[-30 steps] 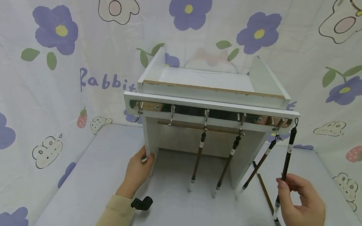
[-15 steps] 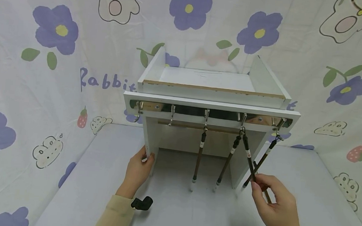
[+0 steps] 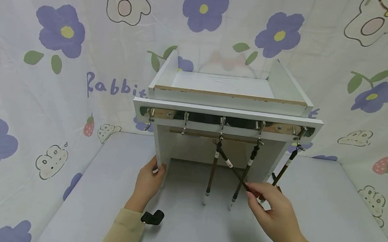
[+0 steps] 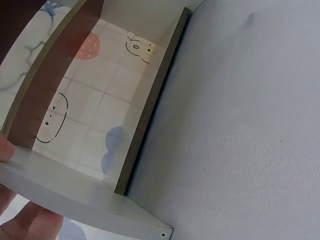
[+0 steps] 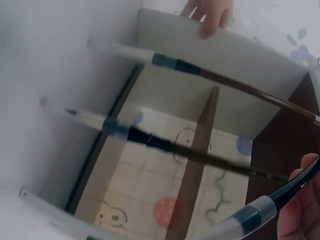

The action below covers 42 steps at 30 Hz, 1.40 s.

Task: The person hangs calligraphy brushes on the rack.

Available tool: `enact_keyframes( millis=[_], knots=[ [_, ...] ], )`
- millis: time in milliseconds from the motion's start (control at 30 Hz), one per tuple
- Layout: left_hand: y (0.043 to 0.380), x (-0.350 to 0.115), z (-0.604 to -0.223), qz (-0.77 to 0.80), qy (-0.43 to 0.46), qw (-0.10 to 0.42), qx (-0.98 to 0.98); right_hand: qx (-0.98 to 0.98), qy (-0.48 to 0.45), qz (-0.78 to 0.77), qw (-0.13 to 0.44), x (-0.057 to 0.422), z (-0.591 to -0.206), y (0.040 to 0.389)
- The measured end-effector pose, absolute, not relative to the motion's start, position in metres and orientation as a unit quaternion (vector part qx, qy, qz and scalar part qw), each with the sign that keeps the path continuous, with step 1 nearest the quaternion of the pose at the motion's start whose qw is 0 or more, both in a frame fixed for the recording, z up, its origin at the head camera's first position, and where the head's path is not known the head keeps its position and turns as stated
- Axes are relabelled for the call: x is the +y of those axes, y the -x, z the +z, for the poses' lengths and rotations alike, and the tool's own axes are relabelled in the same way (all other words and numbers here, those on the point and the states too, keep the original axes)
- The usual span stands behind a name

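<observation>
My right hand (image 3: 275, 209) pinches a calligraphy brush (image 3: 232, 167) by its dark handle. The brush slants, its hanging loop close to the middle hook (image 3: 222, 125); whether the loop touches it I cannot tell. In the right wrist view the held brush's (image 5: 259, 212) clear cap is near. One brush (image 3: 212, 175) hangs from the middle hook, another (image 3: 250, 161) from the fourth, and a third (image 3: 288, 162) from the rightmost, partly hidden by my right hand. My left hand (image 3: 148, 182) grips the left side panel (image 4: 85, 207) of the white shelf (image 3: 194, 105).
Two hooks at the left, one at the end (image 3: 149, 119) and its neighbour (image 3: 185, 123), bear no brush. The shelf stands on a white surface (image 3: 94, 203) before a patterned cloth (image 3: 118, 51). A black wrist strap (image 3: 152, 217) shows on the left wrist.
My right hand has carried the brush leftward, from beyond the rightmost hook, past the fourth hook, to the middle hook. The brush now slants more. My left hand stays on the panel.
</observation>
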<state>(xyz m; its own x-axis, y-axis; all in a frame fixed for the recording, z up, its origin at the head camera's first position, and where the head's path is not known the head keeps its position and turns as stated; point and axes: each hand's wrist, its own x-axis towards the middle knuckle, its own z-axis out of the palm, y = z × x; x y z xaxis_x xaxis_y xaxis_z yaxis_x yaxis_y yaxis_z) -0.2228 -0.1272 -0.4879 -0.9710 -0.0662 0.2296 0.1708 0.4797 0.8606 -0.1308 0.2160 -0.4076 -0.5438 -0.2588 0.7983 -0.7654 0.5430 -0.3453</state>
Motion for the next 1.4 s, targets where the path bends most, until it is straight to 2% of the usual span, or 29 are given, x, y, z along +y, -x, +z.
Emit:
enact_keyframes(
  millis=[600, 1400],
  knots=[
    [0.22, -0.128, -0.485, -0.509, 0.034, 0.111, -0.853, -0.838, -0.316, 0.346, 0.278, 0.178, -0.395, 0.14],
    [0.221, -0.128, -0.487, -0.51, 0.035, 0.109, -0.852, -0.846, -0.306, 0.357, 0.251, 0.163, -0.384, 0.142]
  ],
)
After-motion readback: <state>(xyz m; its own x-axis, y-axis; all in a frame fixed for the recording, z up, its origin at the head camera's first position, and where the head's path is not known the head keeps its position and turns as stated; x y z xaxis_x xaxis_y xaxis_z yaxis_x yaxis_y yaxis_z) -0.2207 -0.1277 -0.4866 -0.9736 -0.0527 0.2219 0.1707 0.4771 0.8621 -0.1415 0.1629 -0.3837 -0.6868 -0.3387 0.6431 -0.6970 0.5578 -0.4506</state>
